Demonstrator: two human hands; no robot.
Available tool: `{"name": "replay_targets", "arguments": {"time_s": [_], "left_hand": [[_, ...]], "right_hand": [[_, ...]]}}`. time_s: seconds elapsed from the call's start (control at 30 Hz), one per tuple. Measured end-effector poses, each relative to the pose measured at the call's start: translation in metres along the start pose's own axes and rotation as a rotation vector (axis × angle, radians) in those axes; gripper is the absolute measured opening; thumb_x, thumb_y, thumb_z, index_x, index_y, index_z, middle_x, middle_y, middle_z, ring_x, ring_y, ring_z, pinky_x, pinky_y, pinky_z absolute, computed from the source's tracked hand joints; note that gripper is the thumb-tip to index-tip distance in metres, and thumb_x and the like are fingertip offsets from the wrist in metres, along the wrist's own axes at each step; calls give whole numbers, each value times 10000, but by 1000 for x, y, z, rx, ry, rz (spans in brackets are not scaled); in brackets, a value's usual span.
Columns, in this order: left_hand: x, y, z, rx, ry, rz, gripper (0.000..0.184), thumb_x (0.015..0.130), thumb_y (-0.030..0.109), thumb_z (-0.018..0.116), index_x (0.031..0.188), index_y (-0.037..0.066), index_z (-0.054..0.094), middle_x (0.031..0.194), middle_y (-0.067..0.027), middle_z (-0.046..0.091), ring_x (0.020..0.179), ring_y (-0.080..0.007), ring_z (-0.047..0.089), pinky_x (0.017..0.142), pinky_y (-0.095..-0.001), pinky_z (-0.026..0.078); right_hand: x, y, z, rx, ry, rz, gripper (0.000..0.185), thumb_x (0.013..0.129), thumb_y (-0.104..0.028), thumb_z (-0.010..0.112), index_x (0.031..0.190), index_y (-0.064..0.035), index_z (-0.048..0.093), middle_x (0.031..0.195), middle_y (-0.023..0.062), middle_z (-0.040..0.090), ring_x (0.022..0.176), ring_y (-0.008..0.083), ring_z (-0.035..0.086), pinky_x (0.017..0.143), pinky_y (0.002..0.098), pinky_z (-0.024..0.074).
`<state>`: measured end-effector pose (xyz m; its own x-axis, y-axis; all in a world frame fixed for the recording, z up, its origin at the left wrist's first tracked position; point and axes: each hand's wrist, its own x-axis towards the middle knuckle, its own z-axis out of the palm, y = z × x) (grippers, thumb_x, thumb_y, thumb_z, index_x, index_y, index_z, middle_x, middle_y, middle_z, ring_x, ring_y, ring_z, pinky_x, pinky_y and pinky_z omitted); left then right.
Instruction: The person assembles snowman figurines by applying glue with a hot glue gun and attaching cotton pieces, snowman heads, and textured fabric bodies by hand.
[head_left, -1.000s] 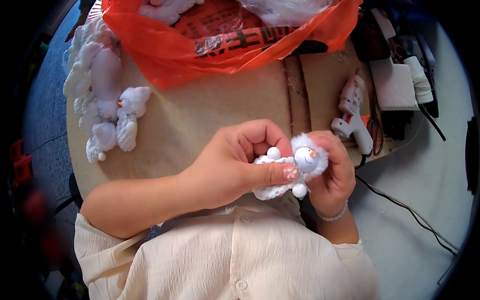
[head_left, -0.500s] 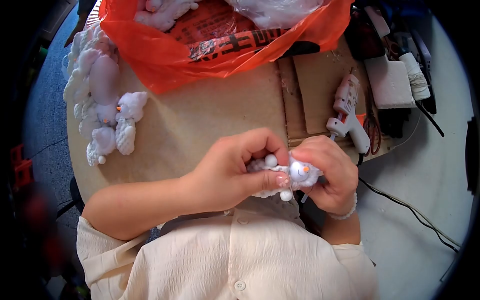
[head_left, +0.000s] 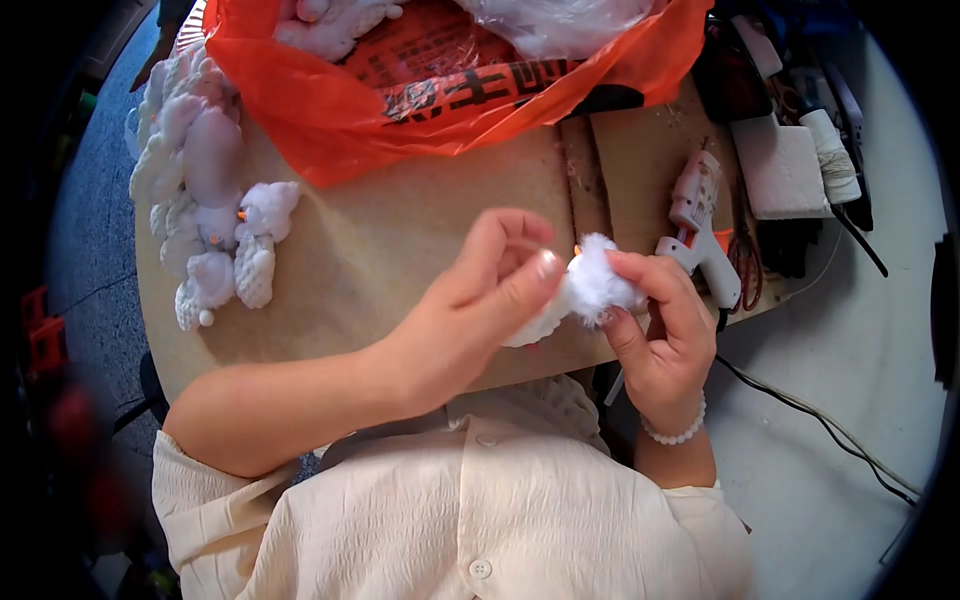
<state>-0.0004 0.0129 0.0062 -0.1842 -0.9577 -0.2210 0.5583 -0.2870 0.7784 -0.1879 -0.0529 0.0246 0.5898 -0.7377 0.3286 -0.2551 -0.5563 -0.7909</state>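
My right hand (head_left: 665, 335) pinches the fluffy white head of a small snowman doll (head_left: 600, 282) between thumb and fingers. The doll's orange nose points up and left, and its face is mostly turned away. Its white knitted body (head_left: 541, 326) hangs to the lower left, partly behind my left hand (head_left: 500, 280). That hand is beside the doll, its fingers loosely curled and the thumb apart from them, with nothing visible between them.
More white snowman dolls (head_left: 212, 278) are piled at the table's left. An orange plastic bag (head_left: 330, 150) with white pieces inside lies at the back. To the right are a glue gun (head_left: 700, 225), a white foam block (head_left: 785, 175), a thread spool (head_left: 830, 155) and cables.
My left hand has let go of the doll's body and moved up. The right hand has turned the doll, so its fluffy back shows instead of its face.
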Motion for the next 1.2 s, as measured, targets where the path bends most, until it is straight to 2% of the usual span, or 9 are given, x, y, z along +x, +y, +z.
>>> {"name": "replay_targets", "arguments": {"time_s": [0.07,0.17,0.4,0.7,0.77,0.9,1.13,1.17,1.2], "left_hand": [[-1,1,1,505,33,348,384,895,145,635,1203,48,428,1200,-90,449,1025,-175,506,790,-294,476],[3,2,-3,834,-13,522,336,828,41,678,1104,25,487,1153,-99,479,989,-162,520,764,-244,463],[-1,3,1,687,66,378,97,906,13,578,985,-6,526,1086,-82,499,915,-94,495,745,-214,430],[3,-7,2,189,133,73,88,981,81,490,1036,23,526,1079,-2,514,908,-50,477,772,-207,411],[3,-2,2,189,148,52,93,979,97,502,1037,32,536,1034,12,532,886,-45,484,743,-205,408],[4,4,1,86,170,-73,104,969,117,529,1030,37,553,946,23,557,841,-40,500,699,-210,410],[5,0,-2,162,178,20,110,966,129,535,1014,37,570,940,21,550,841,-39,496,707,-212,409],[6,-1,-2,226,188,56,112,966,131,534,1010,35,572,946,20,544,845,-39,491,712,-211,407],[5,-2,-3,289,197,87,114,966,133,533,1005,33,574,952,19,538,848,-39,486,718,-211,404]], "right_hand": [[0,-4,0,-30,-18,22,300,806,-34,698,1092,27,630,903,112,630,759,184,599,682,284,495],[-1,-2,2,-19,-2,-8,303,789,-12,691,1083,25,628,899,109,628,748,167,594,659,271,492],[-4,-4,21,16,104,95,310,739,-7,675,1041,0,608,859,90,614,704,159,593,634,258,491],[6,-7,16,-160,25,125,296,797,-61,653,1084,-16,599,896,85,639,715,144,609,605,261,499],[5,0,-7,-142,116,133,375,823,-40,614,1195,-22,576,961,86,654,803,167,632,638,252,499],[4,18,-57,-827,49,23,532,691,69,533,1222,33,522,1203,155,554,1087,314,545,882,366,472],[-2,41,-60,-1036,78,21,406,676,39,659,1065,35,545,1063,180,563,1005,380,525,883,439,441],[-4,41,-66,-1038,134,-52,318,749,33,664,1053,28,569,965,144,620,876,298,594,782,376,485],[-9,35,-67,-654,190,147,279,789,14,654,1057,29,582,920,118,637,809,237,602,725,336,482]]}}
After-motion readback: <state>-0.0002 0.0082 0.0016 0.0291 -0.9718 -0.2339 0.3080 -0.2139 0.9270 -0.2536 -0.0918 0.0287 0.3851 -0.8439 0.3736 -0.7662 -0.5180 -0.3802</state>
